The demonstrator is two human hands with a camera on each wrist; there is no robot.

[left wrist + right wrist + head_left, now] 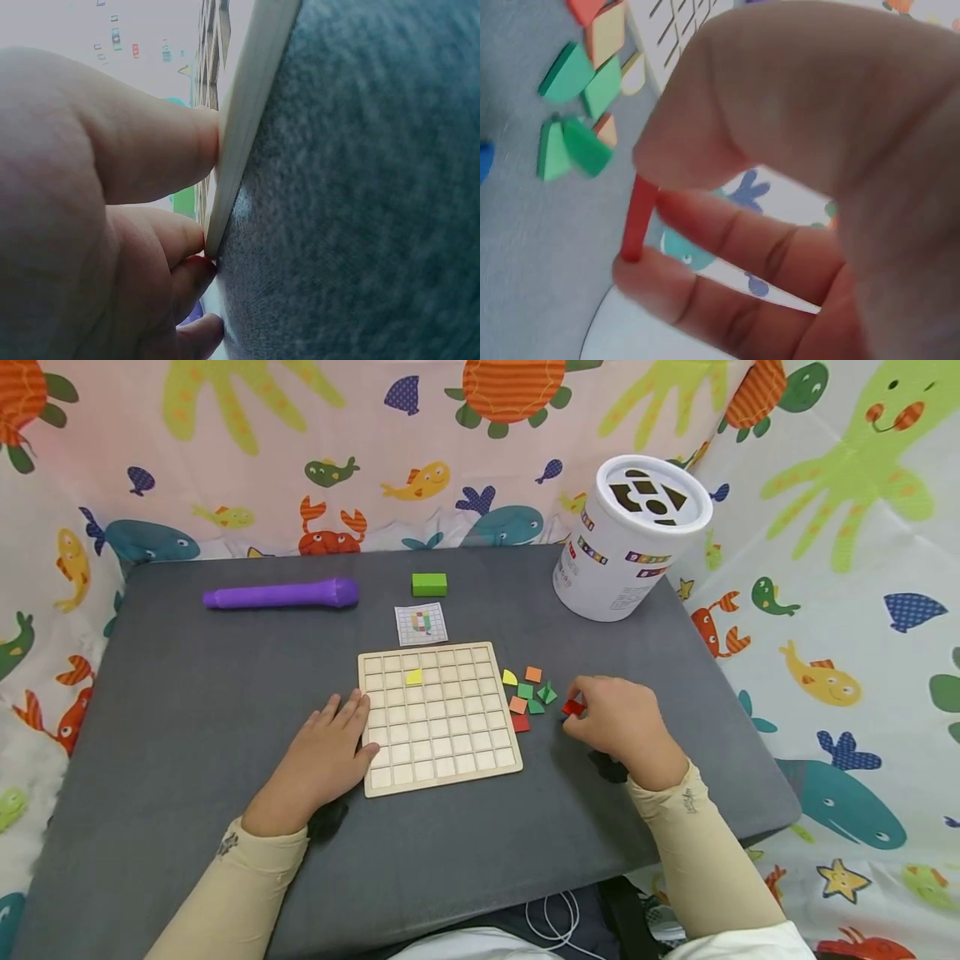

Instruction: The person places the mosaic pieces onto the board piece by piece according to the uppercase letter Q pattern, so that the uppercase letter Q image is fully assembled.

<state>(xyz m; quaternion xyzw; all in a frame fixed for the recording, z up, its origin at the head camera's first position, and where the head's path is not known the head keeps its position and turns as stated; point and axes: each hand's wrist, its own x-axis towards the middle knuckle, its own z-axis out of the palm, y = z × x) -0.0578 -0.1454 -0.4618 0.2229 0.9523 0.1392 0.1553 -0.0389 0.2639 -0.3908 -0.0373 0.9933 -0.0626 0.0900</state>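
My left hand [318, 767] rests along the left edge of a wooden grid board [444, 727], thumb and fingertips touching its rim, fingers fairly straight. One yellow tile [413, 677] lies in an upper cell. To the right of the board, my right hand [621, 727] pinches a thin red tile [637, 217] between thumb and fingers, above the table. Beside the board's right edge lie small loose tiles: orange [533, 674], green [525, 692], yellow [509, 677] and red [521, 723]. A blue piece [484, 161] shows partly at the right wrist view's left edge.
Behind the board lie a small printed pattern card [422, 625] and a green block [429, 585]. A purple stick [281, 594] is at the back left. A white tub [615, 560] with shaped holes in its lid stands at the back right of the grey table [225, 693].
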